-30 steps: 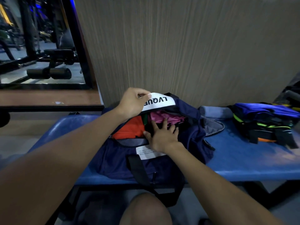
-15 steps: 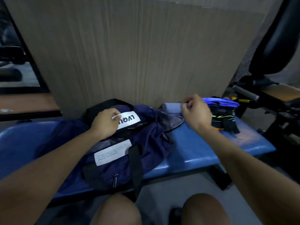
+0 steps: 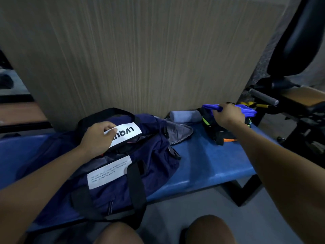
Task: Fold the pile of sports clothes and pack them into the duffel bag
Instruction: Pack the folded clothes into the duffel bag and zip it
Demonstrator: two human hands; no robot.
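A navy duffel bag with black straps lies on the blue bench. My left hand grips the bag's upper flap at its white lettered label, holding the opening up. A sliver of orange cloth shows inside, under that hand. At the bench's right end sits a stack of folded sports clothes, black with neon-green and orange trim. My right hand grips the bright blue garment on top of that stack.
A rolled grey towel lies against the wood-grain wall panel between bag and stack. Black gym equipment with a padded seat stands just right of the bench. My knees are below the bench's front edge.
My right hand left the inside of the bag, swung right across the bench and took hold of the blue garment. My left hand kept holding the bag flap. The view turned right.
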